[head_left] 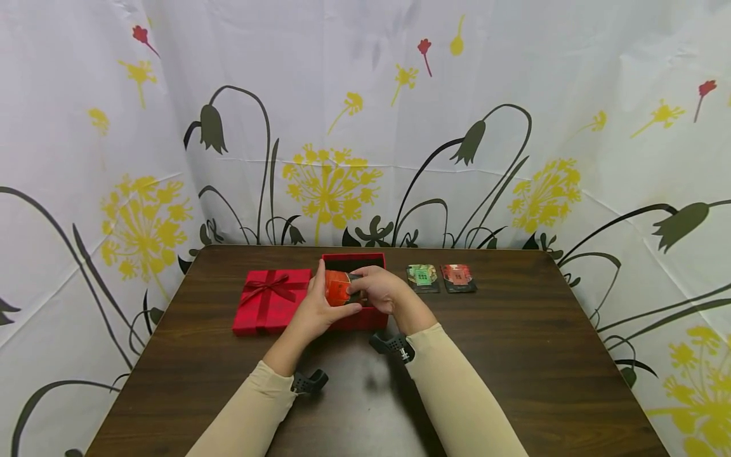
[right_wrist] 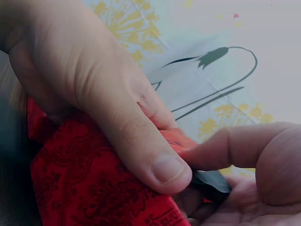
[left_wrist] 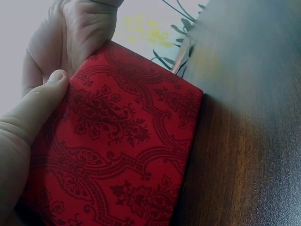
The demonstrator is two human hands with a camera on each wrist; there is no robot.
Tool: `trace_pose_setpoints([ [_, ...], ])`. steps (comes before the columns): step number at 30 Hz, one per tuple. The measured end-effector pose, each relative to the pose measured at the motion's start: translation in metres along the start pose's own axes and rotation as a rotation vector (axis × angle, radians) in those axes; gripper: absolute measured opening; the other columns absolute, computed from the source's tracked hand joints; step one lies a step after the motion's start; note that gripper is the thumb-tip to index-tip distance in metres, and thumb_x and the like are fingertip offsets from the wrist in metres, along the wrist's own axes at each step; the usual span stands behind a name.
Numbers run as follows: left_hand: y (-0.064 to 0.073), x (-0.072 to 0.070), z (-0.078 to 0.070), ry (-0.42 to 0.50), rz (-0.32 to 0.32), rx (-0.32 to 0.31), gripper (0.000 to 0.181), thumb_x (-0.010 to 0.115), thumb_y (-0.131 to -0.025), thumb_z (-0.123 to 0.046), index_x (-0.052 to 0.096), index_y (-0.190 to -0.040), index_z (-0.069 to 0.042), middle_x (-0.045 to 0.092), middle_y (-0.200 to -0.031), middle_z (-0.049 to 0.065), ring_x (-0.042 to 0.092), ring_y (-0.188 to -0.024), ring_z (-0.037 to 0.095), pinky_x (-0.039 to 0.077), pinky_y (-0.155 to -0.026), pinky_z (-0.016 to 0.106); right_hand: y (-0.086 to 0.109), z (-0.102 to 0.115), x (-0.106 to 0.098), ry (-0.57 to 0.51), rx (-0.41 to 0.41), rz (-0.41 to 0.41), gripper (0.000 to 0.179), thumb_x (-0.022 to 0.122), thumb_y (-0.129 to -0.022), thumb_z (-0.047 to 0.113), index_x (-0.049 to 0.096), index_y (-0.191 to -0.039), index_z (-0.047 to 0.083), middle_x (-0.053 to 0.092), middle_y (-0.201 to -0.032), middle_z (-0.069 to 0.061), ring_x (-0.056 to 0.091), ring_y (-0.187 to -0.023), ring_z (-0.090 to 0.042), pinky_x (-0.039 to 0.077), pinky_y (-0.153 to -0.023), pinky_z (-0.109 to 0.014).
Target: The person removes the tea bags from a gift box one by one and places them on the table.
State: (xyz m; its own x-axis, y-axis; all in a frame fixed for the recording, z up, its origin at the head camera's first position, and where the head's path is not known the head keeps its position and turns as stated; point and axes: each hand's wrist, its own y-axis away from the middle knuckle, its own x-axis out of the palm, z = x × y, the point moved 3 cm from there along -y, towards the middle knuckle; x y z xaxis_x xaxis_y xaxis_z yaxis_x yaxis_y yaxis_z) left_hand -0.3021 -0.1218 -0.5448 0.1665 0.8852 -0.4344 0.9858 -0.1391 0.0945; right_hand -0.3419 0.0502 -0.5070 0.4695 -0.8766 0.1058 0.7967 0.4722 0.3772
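Note:
Over the open red gift box (head_left: 358, 320), both hands hold a small orange-and-black packet (head_left: 337, 287). My left hand (head_left: 316, 311) grips it from the left, fingers raised behind it and thumb pointing right across the front. My right hand (head_left: 379, 289) reaches in from the right and pinches the packet's dark side. In the right wrist view, the left thumb overlaps the box's patterned red wall (right_wrist: 80, 165), and the orange packet (right_wrist: 178, 140) shows between the hands. The left wrist view has the box's front wall (left_wrist: 117, 136) close by. Fingers hide much of the packet.
Left of the box lies its red lid (head_left: 268, 301) with a ribbon bow. To the right, a green-labelled packet (head_left: 422, 278) and a red-labelled packet (head_left: 459, 278) lie flat side by side. A floral curtain hangs behind the brown wooden table (head_left: 514, 355).

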Motion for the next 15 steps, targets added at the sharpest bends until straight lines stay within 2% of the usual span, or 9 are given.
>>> trace_pose_setpoints([
  [4, 0.000, 0.001, 0.000, 0.006, 0.001, 0.000, 0.139, 0.093, -0.083, -0.052, -0.009, -0.176, -0.031, 0.021, -0.175, 0.017, 0.046, -0.149, 0.044, 0.041, -0.123, 0.065, 0.002, -0.001, 0.000, 0.004, -0.033, -0.031, 0.013, 0.062, -0.107, 0.008, 0.069, -0.116, 0.002, 0.070, -0.097, -0.002, 0.066, -0.086, -0.015, 0.062, -0.076, -0.027],
  [9, -0.001, 0.002, 0.001, 0.008, -0.003, 0.013, 0.143, 0.093, -0.080, -0.058, -0.008, -0.177, -0.029, 0.019, -0.177, 0.017, 0.041, -0.154, 0.045, 0.039, -0.125, 0.066, 0.004, -0.003, 0.000, 0.009, -0.095, -0.091, 0.010, 0.065, -0.111, 0.018, 0.066, -0.111, 0.008, 0.070, -0.097, -0.003, 0.068, -0.081, -0.015, 0.063, -0.074, -0.027],
  [12, -0.002, 0.001, 0.002, -0.006, -0.002, 0.011, 0.144, 0.093, -0.079, -0.062, -0.009, -0.176, -0.029, 0.016, -0.179, 0.016, 0.035, -0.159, 0.046, 0.035, -0.127, 0.068, 0.007, -0.005, 0.001, 0.057, -0.175, -0.165, 0.011, 0.068, -0.109, 0.019, 0.065, -0.112, 0.008, 0.068, -0.103, -0.007, 0.067, -0.083, -0.018, 0.063, -0.074, -0.028],
  [15, -0.002, 0.000, 0.003, -0.022, 0.001, -0.001, 0.145, 0.092, -0.079, -0.064, -0.010, -0.176, -0.031, 0.012, -0.181, 0.015, 0.032, -0.160, 0.047, 0.034, -0.127, 0.069, 0.012, -0.006, 0.005, 0.169, -0.276, -0.280, 0.015, 0.072, -0.107, 0.019, 0.064, -0.113, 0.009, 0.069, -0.109, -0.009, 0.067, -0.086, -0.018, 0.064, -0.076, -0.029],
])
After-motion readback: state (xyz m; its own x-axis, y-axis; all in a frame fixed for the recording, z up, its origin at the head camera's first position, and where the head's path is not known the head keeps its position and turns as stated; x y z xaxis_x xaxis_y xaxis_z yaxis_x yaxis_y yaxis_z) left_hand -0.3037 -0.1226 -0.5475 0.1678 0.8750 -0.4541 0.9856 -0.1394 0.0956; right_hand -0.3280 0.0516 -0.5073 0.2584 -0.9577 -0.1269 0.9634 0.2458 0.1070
